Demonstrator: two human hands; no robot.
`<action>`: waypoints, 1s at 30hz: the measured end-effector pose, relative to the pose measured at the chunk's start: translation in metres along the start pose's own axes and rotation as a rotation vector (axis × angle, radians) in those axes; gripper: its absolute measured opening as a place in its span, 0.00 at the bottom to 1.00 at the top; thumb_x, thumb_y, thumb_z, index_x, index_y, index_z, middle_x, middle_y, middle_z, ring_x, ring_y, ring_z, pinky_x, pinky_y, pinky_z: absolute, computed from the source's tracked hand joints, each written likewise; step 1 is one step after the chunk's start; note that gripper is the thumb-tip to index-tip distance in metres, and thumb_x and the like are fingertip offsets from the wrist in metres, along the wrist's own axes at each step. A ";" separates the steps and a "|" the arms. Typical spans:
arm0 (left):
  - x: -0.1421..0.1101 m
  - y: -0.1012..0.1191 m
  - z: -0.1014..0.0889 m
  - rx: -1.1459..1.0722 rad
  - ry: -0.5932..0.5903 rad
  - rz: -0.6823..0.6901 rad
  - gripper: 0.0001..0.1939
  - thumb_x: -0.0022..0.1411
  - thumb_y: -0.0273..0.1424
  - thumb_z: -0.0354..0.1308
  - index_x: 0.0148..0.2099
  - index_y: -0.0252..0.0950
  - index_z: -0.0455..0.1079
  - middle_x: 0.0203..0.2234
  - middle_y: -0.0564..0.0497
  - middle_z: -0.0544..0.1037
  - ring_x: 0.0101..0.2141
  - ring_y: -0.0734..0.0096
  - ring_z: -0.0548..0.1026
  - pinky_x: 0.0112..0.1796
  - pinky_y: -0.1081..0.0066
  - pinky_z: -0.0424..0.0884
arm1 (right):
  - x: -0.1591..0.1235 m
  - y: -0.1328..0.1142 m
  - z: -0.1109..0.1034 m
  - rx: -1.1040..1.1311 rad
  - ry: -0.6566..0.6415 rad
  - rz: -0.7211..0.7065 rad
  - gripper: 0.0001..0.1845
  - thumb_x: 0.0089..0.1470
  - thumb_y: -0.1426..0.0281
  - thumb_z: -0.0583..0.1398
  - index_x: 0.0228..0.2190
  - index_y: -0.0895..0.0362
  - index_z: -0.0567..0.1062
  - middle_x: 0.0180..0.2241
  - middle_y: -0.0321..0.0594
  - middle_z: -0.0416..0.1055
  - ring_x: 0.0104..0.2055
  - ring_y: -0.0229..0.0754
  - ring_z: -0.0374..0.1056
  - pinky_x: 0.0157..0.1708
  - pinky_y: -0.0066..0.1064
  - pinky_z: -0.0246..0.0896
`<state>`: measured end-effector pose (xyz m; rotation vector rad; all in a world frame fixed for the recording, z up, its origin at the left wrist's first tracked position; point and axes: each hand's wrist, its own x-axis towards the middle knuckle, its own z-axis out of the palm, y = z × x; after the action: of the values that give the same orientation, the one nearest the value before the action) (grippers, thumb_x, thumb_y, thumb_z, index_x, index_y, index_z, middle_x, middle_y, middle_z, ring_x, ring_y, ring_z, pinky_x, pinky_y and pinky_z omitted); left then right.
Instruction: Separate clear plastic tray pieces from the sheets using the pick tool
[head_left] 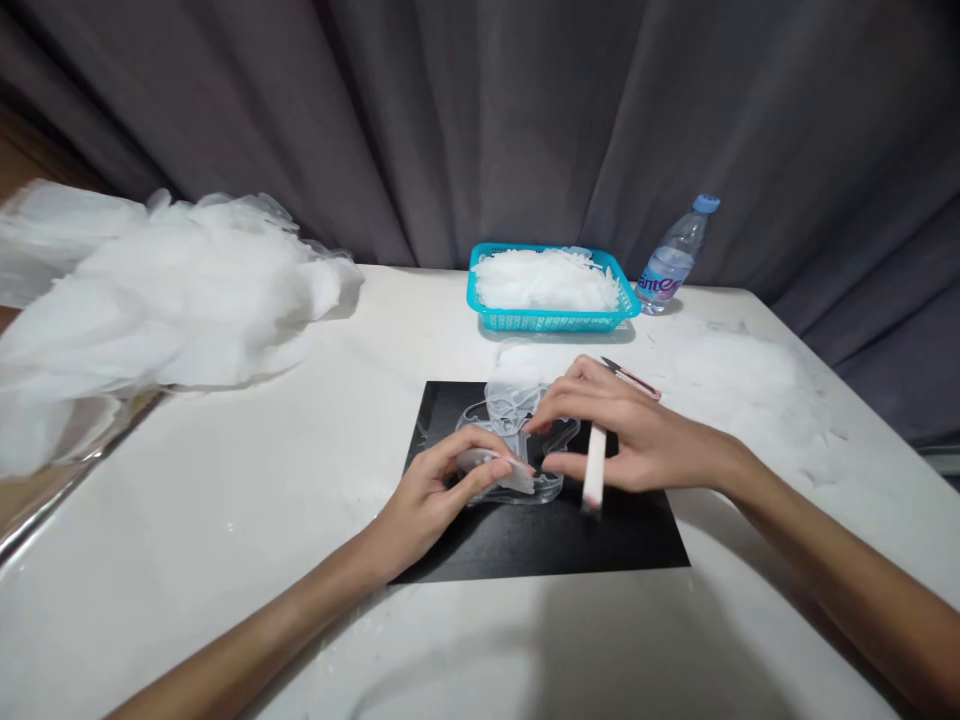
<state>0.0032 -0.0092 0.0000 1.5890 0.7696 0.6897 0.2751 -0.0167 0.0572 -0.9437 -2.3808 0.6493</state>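
My left hand (442, 480) pinches a thin, whitish translucent flat piece (499, 470) between thumb and fingers, over the black mat (480, 550). Just right of it, my right hand (615, 425) is bent with its fingertips close to that piece. A slim white stick-like tool (595, 465) is tucked in the right hand and points down toward the mat; its kind is not clear. Beneath both hands lies a clear, curved-edged plastic sheet (517, 405), partly covered by the fingers. Whether the right fingertips touch the piece or the sheet, I cannot tell.
Behind the mat stands a turquoise basket (555, 321) heaped with white pieces, beside a water bottle (671, 260). A pointed tool with a reddish handle (637, 381) lies behind my right hand. White translucent sheets (165, 290) pile up at left; whitish scraps (750, 400) lie at right.
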 end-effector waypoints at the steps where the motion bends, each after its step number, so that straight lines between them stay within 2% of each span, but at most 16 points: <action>1: 0.000 0.000 0.000 0.017 0.011 0.006 0.10 0.74 0.39 0.60 0.45 0.39 0.77 0.40 0.50 0.83 0.44 0.65 0.80 0.47 0.68 0.72 | 0.002 -0.006 0.004 0.021 -0.005 -0.015 0.11 0.64 0.64 0.67 0.47 0.52 0.78 0.40 0.41 0.78 0.46 0.48 0.64 0.47 0.41 0.64; 6: 0.000 0.000 -0.001 0.112 0.056 0.029 0.10 0.74 0.39 0.60 0.43 0.38 0.77 0.37 0.51 0.80 0.39 0.69 0.78 0.40 0.71 0.71 | 0.007 -0.014 0.020 -0.016 0.035 -0.103 0.04 0.68 0.67 0.62 0.39 0.54 0.76 0.35 0.40 0.77 0.41 0.46 0.64 0.41 0.38 0.63; 9: 0.000 0.001 -0.008 0.193 0.003 0.041 0.10 0.75 0.40 0.59 0.49 0.41 0.75 0.42 0.50 0.80 0.44 0.65 0.78 0.46 0.69 0.73 | 0.007 -0.009 0.024 -0.089 0.085 -0.134 0.04 0.68 0.71 0.60 0.38 0.55 0.75 0.34 0.42 0.76 0.41 0.46 0.65 0.40 0.37 0.62; 11: 0.000 0.001 -0.017 0.342 -0.067 0.059 0.13 0.75 0.40 0.59 0.57 0.44 0.72 0.49 0.49 0.80 0.50 0.62 0.78 0.51 0.64 0.73 | 0.006 0.000 0.026 -0.123 0.144 -0.091 0.03 0.67 0.72 0.60 0.38 0.55 0.74 0.35 0.42 0.75 0.39 0.45 0.67 0.39 0.36 0.62; 13: 0.001 -0.002 -0.028 0.528 -0.146 0.122 0.14 0.75 0.39 0.59 0.60 0.46 0.72 0.54 0.48 0.78 0.55 0.59 0.76 0.57 0.60 0.71 | 0.008 0.014 0.025 -0.111 0.262 -0.024 0.03 0.68 0.70 0.60 0.39 0.55 0.74 0.35 0.40 0.74 0.37 0.42 0.69 0.38 0.34 0.63; 15: 0.002 -0.006 -0.038 0.678 -0.225 0.226 0.11 0.76 0.37 0.57 0.56 0.46 0.75 0.56 0.49 0.77 0.58 0.58 0.74 0.59 0.60 0.71 | 0.016 0.036 0.019 -0.050 0.457 0.034 0.05 0.69 0.66 0.60 0.39 0.54 0.73 0.34 0.38 0.75 0.34 0.40 0.70 0.37 0.32 0.63; 17: 0.002 -0.010 -0.044 0.782 -0.269 0.311 0.10 0.77 0.35 0.55 0.56 0.46 0.75 0.58 0.49 0.77 0.59 0.59 0.74 0.60 0.60 0.71 | 0.030 0.061 0.006 0.010 0.689 0.119 0.08 0.68 0.63 0.61 0.40 0.53 0.72 0.31 0.35 0.74 0.31 0.39 0.71 0.35 0.31 0.64; 19: 0.003 -0.014 -0.045 0.853 -0.272 0.363 0.12 0.78 0.34 0.55 0.58 0.47 0.74 0.60 0.50 0.77 0.60 0.59 0.75 0.61 0.60 0.72 | 0.051 0.087 -0.015 -0.031 0.863 0.268 0.10 0.69 0.60 0.58 0.41 0.54 0.70 0.31 0.36 0.75 0.33 0.41 0.73 0.37 0.32 0.66; 20: 0.002 -0.015 -0.045 0.876 -0.270 0.379 0.13 0.78 0.34 0.55 0.60 0.47 0.73 0.61 0.50 0.76 0.61 0.58 0.74 0.61 0.59 0.72 | 0.061 0.098 -0.027 -0.100 0.873 0.368 0.10 0.70 0.60 0.56 0.40 0.54 0.70 0.30 0.37 0.75 0.33 0.42 0.73 0.36 0.32 0.65; 21: 0.002 -0.016 -0.044 0.890 -0.268 0.386 0.15 0.78 0.34 0.55 0.62 0.48 0.72 0.63 0.50 0.75 0.62 0.58 0.74 0.62 0.58 0.72 | 0.070 0.107 -0.039 -0.129 0.865 0.409 0.11 0.69 0.60 0.56 0.37 0.54 0.70 0.29 0.38 0.75 0.32 0.43 0.72 0.36 0.33 0.65; 23: 0.001 -0.016 -0.042 0.891 -0.276 0.373 0.17 0.78 0.35 0.54 0.65 0.48 0.69 0.66 0.50 0.73 0.64 0.57 0.72 0.64 0.56 0.71 | 0.083 0.118 -0.057 -0.171 0.851 0.452 0.15 0.67 0.59 0.59 0.30 0.54 0.69 0.28 0.40 0.74 0.33 0.46 0.72 0.39 0.37 0.64; 25: 0.001 -0.013 -0.042 0.854 -0.297 0.333 0.16 0.78 0.35 0.53 0.65 0.46 0.69 0.68 0.49 0.71 0.66 0.58 0.71 0.64 0.55 0.71 | 0.085 0.116 -0.063 -0.197 0.840 0.450 0.19 0.68 0.59 0.58 0.26 0.53 0.68 0.29 0.43 0.74 0.36 0.49 0.72 0.43 0.39 0.64; 27: 0.001 -0.008 -0.045 0.800 -0.327 0.301 0.13 0.79 0.35 0.52 0.59 0.44 0.73 0.68 0.49 0.71 0.65 0.60 0.71 0.64 0.57 0.71 | 0.074 0.101 -0.052 -0.204 0.813 0.409 0.22 0.71 0.57 0.53 0.27 0.54 0.69 0.32 0.44 0.74 0.39 0.48 0.72 0.46 0.40 0.64; 29: 0.002 -0.004 -0.050 0.770 -0.348 0.307 0.12 0.78 0.36 0.53 0.52 0.44 0.78 0.65 0.49 0.74 0.63 0.60 0.73 0.63 0.57 0.71 | 0.056 0.076 -0.029 -0.179 0.764 0.325 0.26 0.75 0.55 0.46 0.32 0.54 0.73 0.34 0.43 0.74 0.41 0.46 0.72 0.48 0.39 0.65; 30: 0.003 -0.002 -0.053 0.772 -0.353 0.315 0.11 0.77 0.38 0.56 0.51 0.44 0.79 0.64 0.49 0.75 0.63 0.59 0.74 0.63 0.57 0.71 | 0.045 0.062 -0.014 -0.138 0.730 0.228 0.28 0.75 0.53 0.44 0.34 0.55 0.75 0.36 0.44 0.74 0.42 0.46 0.72 0.50 0.39 0.65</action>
<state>-0.0370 0.0248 0.0059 2.4922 0.5456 0.3088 0.2853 0.0596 0.0436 -1.2598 -1.6948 0.1601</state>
